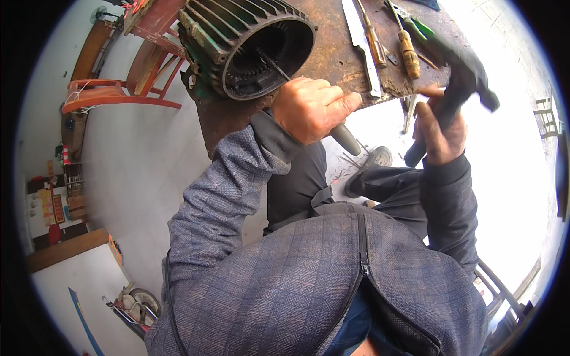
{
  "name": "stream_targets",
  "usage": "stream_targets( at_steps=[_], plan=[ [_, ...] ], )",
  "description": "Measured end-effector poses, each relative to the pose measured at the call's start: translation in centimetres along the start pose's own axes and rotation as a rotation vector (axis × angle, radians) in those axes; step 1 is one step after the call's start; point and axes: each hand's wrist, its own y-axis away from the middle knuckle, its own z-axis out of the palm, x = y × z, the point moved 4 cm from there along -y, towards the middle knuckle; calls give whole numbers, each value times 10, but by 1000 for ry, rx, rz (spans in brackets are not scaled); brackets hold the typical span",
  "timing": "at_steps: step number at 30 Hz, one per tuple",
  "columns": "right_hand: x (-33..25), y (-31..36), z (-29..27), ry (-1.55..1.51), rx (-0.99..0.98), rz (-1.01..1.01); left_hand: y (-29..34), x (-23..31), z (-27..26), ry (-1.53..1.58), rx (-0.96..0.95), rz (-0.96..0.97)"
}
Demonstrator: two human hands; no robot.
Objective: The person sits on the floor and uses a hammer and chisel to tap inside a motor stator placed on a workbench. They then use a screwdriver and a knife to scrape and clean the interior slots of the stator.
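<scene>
A: What is seen in the head view at the workbench (pixel 332 56)?

B: A rusty brown bench top is seen, with a ribbed green motor housing (pixel 246 44) lying on its side at the left end, the open round mouth turned toward the near edge. Dark slotted windings are visible inside the bore.

A: How is the left hand (pixel 312 110) occupied?

B: It is closed in a fist around the dark handle of a screwdriver (pixel 297 89). The thin shaft is pointed up and left into the mouth of the housing, and the handle end is seen sticking out below the fist, past the near edge of the bench.

A: And the right hand (pixel 439 133)?

B: It is wrapped around the dark handle of a hammer (pixel 466 77), held off the near right corner of the bench. The hammer head is blurred, raised above the hand.

A: What else is laid on the bench?

B: Near the right end, a long flat metal blade (pixel 363 44) is laid pointing toward the near edge. Just beside it a wooden-handled tool (pixel 374 41) is seen, and further right a second one with a pale ridged handle (pixel 408 53).

A: And beyond the bench?

B: A red wooden chair (pixel 127 83) is seen tipped on the pale floor to the left. The person's checked grey jacket (pixel 309 279) fills the lower part of the view.
</scene>
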Motion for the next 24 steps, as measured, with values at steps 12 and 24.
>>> stream_targets(
  at_steps=[12,24],
  plan=[
    [66,69,55,426,-349,-383,-7,2,-1,-2,-3,18],
    [23,63,63,212,-171,-659,-15,2,-3,-5,-80,3]
  ],
)
